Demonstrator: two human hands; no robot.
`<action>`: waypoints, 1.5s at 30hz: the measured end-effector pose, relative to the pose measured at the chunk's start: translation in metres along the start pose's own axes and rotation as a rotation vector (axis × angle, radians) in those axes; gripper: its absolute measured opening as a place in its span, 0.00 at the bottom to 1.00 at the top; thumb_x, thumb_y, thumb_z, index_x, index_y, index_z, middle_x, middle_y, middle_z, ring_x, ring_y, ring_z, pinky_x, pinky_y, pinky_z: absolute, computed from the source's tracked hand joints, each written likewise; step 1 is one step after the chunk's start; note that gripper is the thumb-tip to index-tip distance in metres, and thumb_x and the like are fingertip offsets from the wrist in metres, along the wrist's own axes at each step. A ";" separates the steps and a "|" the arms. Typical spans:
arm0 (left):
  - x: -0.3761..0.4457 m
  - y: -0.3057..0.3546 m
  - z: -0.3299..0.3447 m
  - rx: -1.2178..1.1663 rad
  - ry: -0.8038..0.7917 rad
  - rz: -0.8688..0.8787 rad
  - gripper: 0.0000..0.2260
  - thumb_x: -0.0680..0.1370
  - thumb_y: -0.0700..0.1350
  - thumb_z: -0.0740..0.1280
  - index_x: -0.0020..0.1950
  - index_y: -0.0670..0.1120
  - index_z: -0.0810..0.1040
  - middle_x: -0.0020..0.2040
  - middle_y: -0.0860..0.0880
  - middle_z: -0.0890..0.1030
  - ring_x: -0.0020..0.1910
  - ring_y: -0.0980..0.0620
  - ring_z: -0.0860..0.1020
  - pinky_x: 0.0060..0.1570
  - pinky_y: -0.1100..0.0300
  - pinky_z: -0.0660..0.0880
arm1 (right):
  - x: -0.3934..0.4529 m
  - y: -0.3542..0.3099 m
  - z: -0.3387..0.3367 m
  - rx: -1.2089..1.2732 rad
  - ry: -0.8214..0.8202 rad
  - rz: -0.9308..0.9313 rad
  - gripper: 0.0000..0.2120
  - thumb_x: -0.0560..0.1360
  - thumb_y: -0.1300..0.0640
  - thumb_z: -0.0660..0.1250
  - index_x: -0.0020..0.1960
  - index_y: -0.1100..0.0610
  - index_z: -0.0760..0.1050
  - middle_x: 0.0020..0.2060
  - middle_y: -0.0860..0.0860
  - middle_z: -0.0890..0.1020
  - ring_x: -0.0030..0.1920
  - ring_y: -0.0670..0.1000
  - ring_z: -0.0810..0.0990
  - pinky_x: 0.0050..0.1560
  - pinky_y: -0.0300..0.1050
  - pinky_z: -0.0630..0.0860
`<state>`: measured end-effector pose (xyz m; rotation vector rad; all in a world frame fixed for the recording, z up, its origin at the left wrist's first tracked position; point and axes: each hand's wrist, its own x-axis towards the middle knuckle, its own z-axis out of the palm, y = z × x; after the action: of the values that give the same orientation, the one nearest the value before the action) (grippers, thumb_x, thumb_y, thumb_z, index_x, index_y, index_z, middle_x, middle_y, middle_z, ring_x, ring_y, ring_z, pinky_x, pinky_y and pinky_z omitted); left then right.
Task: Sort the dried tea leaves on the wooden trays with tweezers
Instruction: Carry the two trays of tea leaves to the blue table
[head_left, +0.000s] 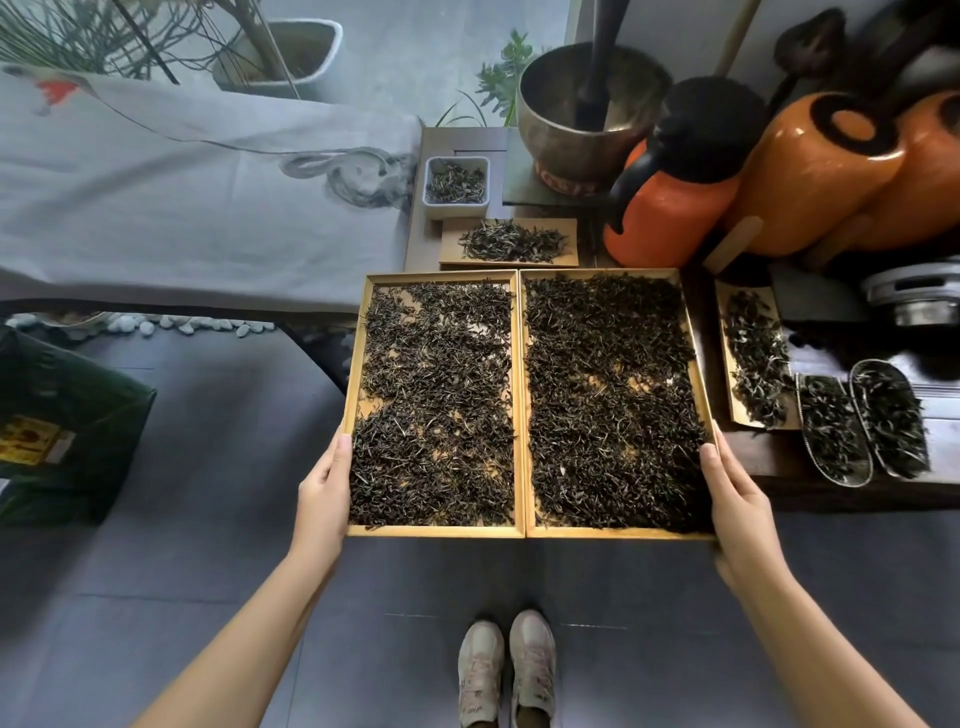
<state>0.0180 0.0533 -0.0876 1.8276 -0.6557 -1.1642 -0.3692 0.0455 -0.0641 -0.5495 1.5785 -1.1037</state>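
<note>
Trays (519, 405) sat side by side, long axes running straight away from the person, mostly hanging off the table edge. Left hand (323, 488) gripped the left rim, right hand (737, 499) the right rim. Tea leaves (608, 400) everywhere, no tweezers visible anywhere.

— What are the trays (520, 405) looking like?
— Pale matt wood, showing under dry, wiry, dull dark tea leaves (613, 415).
— And behind?
— Orange jugs (810, 171) are gleaming, glossy; the bowl (566, 130) is looking like dull, tarnished metal.
</note>
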 end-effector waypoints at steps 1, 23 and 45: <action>-0.001 0.000 -0.002 -0.006 0.004 -0.001 0.21 0.77 0.61 0.60 0.66 0.53 0.74 0.62 0.59 0.77 0.60 0.62 0.74 0.63 0.61 0.67 | -0.001 0.000 0.001 0.001 -0.006 -0.003 0.22 0.69 0.42 0.68 0.61 0.44 0.75 0.61 0.44 0.78 0.63 0.44 0.74 0.68 0.51 0.67; -0.020 0.034 -0.077 0.006 0.154 0.032 0.21 0.78 0.59 0.58 0.68 0.52 0.72 0.60 0.62 0.73 0.61 0.61 0.70 0.61 0.62 0.64 | -0.036 -0.026 0.062 -0.051 -0.102 -0.127 0.19 0.78 0.50 0.60 0.68 0.51 0.71 0.64 0.43 0.75 0.65 0.40 0.71 0.68 0.45 0.65; -0.095 0.179 -0.209 -0.161 0.534 0.096 0.21 0.78 0.58 0.59 0.67 0.49 0.73 0.66 0.49 0.74 0.64 0.49 0.70 0.55 0.58 0.64 | -0.086 -0.207 0.222 -0.206 -0.415 -0.332 0.19 0.78 0.49 0.61 0.67 0.53 0.72 0.62 0.49 0.77 0.61 0.48 0.74 0.66 0.47 0.67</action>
<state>0.1681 0.1162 0.1542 1.8367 -0.3248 -0.6026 -0.1764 -0.0620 0.1604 -1.1348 1.2669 -0.9904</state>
